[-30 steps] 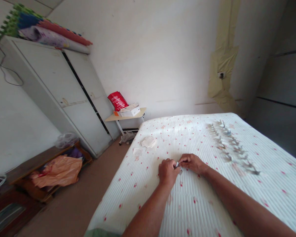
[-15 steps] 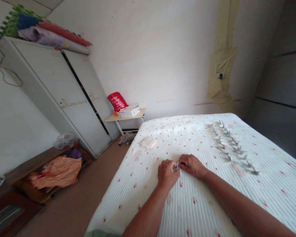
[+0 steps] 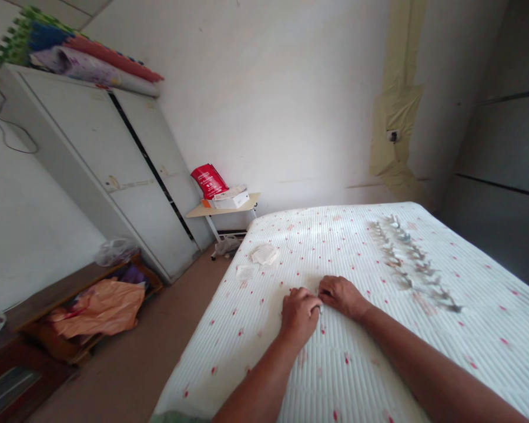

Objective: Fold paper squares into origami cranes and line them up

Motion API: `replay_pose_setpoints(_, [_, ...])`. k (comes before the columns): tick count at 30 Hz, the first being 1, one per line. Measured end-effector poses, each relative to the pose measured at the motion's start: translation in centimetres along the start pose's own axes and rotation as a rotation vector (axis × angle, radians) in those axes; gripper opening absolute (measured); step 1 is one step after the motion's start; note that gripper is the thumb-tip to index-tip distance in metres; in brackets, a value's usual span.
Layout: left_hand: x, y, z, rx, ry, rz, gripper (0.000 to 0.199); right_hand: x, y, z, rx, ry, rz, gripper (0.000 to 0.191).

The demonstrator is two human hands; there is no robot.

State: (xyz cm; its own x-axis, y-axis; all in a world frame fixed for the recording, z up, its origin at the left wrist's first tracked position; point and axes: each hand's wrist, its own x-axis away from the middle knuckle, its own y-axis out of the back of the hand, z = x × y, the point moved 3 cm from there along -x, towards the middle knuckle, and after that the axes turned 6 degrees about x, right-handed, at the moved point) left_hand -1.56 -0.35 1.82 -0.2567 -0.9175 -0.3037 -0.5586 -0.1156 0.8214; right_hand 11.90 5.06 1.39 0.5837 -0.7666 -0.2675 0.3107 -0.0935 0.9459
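Over the bed, my left hand [image 3: 300, 314] is closed, its fingers and thumb pinched around a small folded piece of paper [image 3: 321, 305]. Fingertips of my right hand [image 3: 341, 295] press on the same paper from the other side, nearly touching the left. Most of the paper is hidden by the fingers. To the right, several small folded paper figures, shaped like cranes [image 3: 405, 281], stand in rows on the bed cover [image 3: 348, 346]. Beyond my left hand lie a small pile of printed paper pieces [image 3: 265, 254] and a separate piece [image 3: 245, 272].
Behind the bed's far left corner stands a small table [image 3: 252, 204] with a red bag [image 3: 208, 181] and a white box [image 3: 231, 201]. A grey cabinet [image 3: 127, 176] and a low wooden bench with an orange plastic bag [image 3: 101, 308] are at left.
My left fingers have closed further over the paper, so less of it shows. My right hand has barely moved. The paper figures and loose pieces stay where they were.
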Motion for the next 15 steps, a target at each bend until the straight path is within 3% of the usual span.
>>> replay_pose_setpoints(10, [0.0,-0.2,0.6,0.122,0.002,-0.059,0.019,0.2,0.4,0.2,-0.128,0.007,0.007,0.011])
replay_pose_setpoints(15, [-0.3,-0.3,2.0,0.291,0.159,-0.186,0.022,0.2,0.3,0.5,-0.014,-0.007,0.043,0.011])
